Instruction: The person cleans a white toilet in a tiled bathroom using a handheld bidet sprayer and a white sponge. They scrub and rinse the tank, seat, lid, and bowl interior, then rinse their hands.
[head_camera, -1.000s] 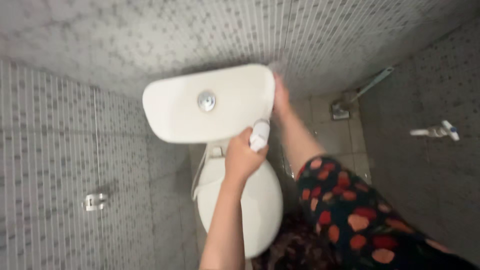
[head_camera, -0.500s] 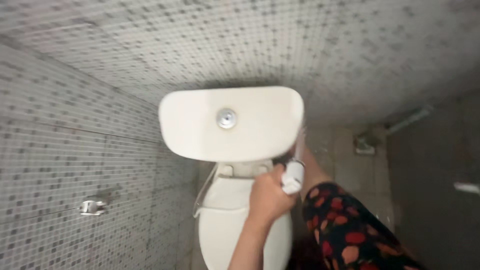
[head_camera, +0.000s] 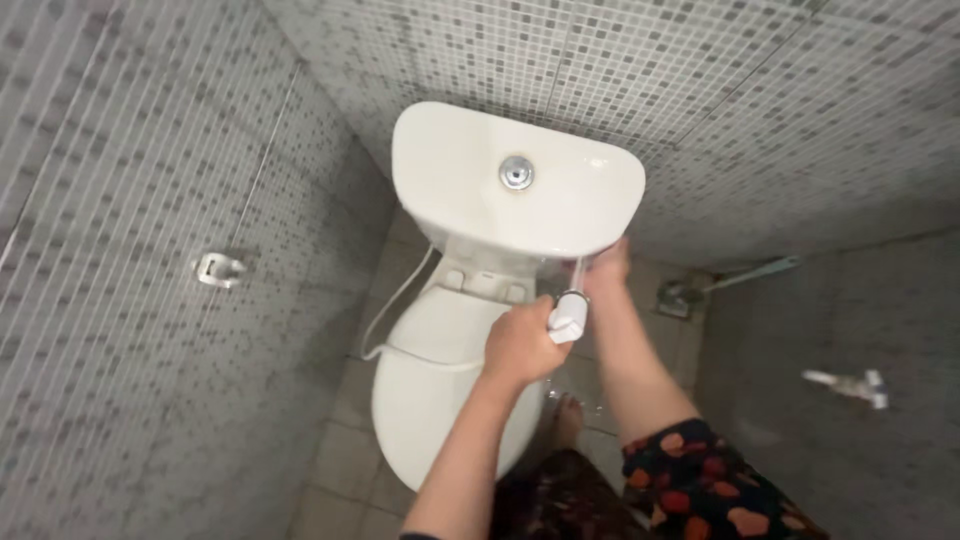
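Observation:
A white toilet stands in a corner of grey mosaic walls, its tank (head_camera: 470, 210) carrying a chrome flush button (head_camera: 516, 172) on top. My left hand (head_camera: 518, 345) is closed around a white spray head (head_camera: 568, 315), held just under the tank's right front edge and pointing up at it. A thin stream of water seems to run from the spray head toward the tank. My right hand (head_camera: 607, 268) rests against the tank's lower right side, fingers spread on the porcelain. The closed lid (head_camera: 425, 400) lies below my left forearm.
A thin white hose (head_camera: 400, 295) runs down the toilet's left side. A metal holder (head_camera: 218, 268) sits on the left wall and a tap (head_camera: 850, 383) on the right wall. A floor drain (head_camera: 678, 297) lies right of the toilet. My bare foot (head_camera: 567, 420) stands on wet tiles.
My right hand has slid from the tank's upper right edge down to its lower right side. My left hand has kept the spray head by the tank's lower right edge while the view shifted.

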